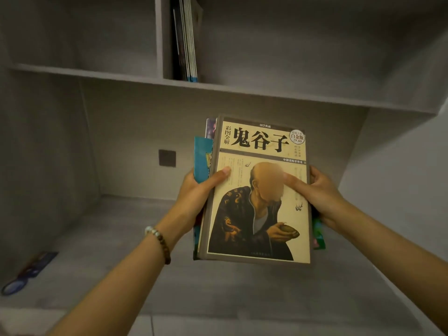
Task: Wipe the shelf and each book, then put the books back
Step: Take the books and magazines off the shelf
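Over the grey wooden shelf (97, 238) hangs a stack of books (202, 161), a cream black-lettered hardcover (259, 146) on top. The left grip (196, 190) and right grip (317, 190) clasp its 2 sides, thumbs on the cover. A blue magnifying glass (14, 286) lies far left.

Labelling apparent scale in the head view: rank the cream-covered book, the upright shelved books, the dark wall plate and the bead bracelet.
1. cream-covered book, nearest the camera.
2. upright shelved books.
3. bead bracelet and dark wall plate: alike, bracelet nearer, so unranked.
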A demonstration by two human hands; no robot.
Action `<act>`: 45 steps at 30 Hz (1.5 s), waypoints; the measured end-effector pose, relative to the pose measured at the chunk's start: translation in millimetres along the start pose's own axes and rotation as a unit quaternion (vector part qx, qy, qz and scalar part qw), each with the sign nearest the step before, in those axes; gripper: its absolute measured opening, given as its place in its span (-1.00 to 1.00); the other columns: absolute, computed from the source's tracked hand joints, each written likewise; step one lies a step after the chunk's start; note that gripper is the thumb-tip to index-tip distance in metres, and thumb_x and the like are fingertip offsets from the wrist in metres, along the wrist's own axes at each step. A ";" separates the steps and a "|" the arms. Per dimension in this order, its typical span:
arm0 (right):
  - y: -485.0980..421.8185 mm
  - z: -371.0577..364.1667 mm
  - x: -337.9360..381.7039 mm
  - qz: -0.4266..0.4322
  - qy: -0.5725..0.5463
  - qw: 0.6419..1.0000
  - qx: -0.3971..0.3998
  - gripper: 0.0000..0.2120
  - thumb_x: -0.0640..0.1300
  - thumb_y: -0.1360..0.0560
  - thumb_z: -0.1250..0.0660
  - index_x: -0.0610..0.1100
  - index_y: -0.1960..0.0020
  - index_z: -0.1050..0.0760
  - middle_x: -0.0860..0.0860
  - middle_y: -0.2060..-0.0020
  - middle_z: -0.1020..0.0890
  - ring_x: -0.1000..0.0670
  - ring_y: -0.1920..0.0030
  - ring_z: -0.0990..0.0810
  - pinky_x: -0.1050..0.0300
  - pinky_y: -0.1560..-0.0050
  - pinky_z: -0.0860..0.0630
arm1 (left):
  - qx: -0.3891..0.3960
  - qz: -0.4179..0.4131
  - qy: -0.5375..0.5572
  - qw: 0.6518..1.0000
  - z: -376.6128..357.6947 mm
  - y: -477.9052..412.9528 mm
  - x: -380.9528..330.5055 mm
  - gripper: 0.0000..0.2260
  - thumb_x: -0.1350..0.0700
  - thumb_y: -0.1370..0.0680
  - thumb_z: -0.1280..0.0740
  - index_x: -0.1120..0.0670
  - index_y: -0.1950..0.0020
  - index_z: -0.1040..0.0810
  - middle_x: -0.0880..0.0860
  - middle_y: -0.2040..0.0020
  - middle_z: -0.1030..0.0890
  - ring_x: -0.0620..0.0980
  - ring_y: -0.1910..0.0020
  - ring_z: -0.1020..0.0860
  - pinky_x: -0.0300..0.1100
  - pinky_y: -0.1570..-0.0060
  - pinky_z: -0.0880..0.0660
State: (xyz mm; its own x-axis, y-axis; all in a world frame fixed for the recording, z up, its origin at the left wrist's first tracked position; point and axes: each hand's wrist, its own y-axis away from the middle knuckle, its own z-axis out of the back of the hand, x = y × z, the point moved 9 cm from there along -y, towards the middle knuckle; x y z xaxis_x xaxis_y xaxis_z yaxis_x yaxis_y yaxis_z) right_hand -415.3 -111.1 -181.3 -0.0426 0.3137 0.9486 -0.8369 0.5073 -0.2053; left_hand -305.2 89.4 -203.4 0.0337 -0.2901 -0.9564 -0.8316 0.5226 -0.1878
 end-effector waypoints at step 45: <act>413.3 -264.6 -1065.5 -0.389 0.076 0.917 0.050 -0.67 -0.07 -0.45 -0.44 -0.12 -0.14 -0.42 -0.03 0.03 -0.59 0.10 0.23 -0.59 0.32 0.34 -0.47 | -0.023 0.445 -0.134 0.885 263.9 389.2 1064.9 -0.67 0.03 -0.42 -0.44 0.13 -0.12 -0.52 0.10 0.03 -0.67 0.06 0.07 -0.65 -0.14 0.16 -0.58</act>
State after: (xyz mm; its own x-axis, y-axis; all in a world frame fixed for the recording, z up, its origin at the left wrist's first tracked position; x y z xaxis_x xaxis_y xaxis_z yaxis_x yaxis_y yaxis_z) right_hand -571.4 -23.3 -1340.6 0.6582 -0.0002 0.7529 -0.6283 0.5507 0.5495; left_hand -446.7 195.5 -1353.9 -0.5211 0.4247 -0.7403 -0.6160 0.4133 0.6707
